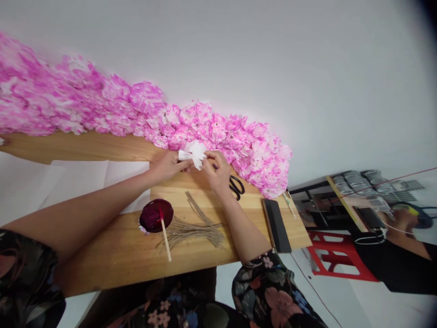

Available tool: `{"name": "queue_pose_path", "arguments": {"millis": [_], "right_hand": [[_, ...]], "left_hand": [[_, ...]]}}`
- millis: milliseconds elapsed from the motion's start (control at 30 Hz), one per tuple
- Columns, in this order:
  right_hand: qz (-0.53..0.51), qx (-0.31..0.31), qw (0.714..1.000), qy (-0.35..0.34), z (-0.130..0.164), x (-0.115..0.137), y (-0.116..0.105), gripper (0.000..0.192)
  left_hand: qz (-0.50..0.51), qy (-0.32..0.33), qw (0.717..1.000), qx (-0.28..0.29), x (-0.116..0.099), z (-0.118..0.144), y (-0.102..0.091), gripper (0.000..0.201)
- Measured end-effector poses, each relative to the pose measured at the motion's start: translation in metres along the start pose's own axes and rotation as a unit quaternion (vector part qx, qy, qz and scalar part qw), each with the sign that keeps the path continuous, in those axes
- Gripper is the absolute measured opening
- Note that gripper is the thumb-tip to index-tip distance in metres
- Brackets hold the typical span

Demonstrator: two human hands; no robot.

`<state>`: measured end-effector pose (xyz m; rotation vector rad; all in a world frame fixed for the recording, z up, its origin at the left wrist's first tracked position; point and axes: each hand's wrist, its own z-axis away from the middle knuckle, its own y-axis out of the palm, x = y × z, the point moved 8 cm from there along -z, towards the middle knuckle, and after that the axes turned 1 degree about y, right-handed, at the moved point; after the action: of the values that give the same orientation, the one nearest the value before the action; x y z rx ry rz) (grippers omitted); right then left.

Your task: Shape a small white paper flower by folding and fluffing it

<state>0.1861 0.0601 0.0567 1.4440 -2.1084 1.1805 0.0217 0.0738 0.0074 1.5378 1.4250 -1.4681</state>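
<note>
A white tissue-paper flower (195, 154) is held up between both hands above the table, partly fluffed out, with a flat folded end on its left. My left hand (170, 166) is closed on that folded end. With its fingertips pinched on the petals at the right side is my right hand (217, 170). Black-handled scissors (236, 186) lie just beyond my right wrist, their blades hidden. Nearer me stands a small dish of dark red liquid (156, 216) with a wooden stick (165, 239) resting in it. Beside it lies a loose bundle of thin brown twisted strands (196, 230).
Pink-and-white paper flowers (146, 109) are heaped along the wall at the table's back edge. White paper sheets (85, 180) cover the left. A dark phone-like slab (277, 225) lies near the right edge. Beyond are a red stool (336, 259) and another person's arm (403, 232).
</note>
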Motion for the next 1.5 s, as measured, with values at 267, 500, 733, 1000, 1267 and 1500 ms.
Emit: {"name": "queue_pose_path", "arguments": {"millis": [267,500,733,1000,1267,1500], "right_hand": [[0.013,-0.036,0.998,-0.042,0.001,0.005,-0.005,0.006],[0.015,-0.018,0.997,-0.078,0.002,0.017,-0.004,0.02],[-0.028,-0.057,0.998,-0.016,0.0,0.002,-0.012,0.038],[0.003,0.004,0.998,-0.055,0.002,0.007,-0.001,0.039],[0.055,-0.02,0.992,-0.113,0.001,0.031,-0.009,0.016],[0.138,0.015,0.977,-0.161,0.002,0.036,0.002,0.018]], "left_hand": [[-0.013,-0.028,0.999,-0.042,-0.007,0.001,-0.007,0.035],[0.023,-0.019,0.998,-0.063,-0.005,0.001,-0.01,0.034],[0.051,-0.035,0.995,-0.073,0.002,0.002,-0.013,0.049],[0.07,-0.035,0.994,-0.078,0.006,0.001,-0.012,0.049],[0.061,-0.038,0.995,-0.066,0.0,0.001,-0.013,0.043],[0.048,-0.031,0.997,-0.059,-0.003,0.001,-0.012,0.034]]}}
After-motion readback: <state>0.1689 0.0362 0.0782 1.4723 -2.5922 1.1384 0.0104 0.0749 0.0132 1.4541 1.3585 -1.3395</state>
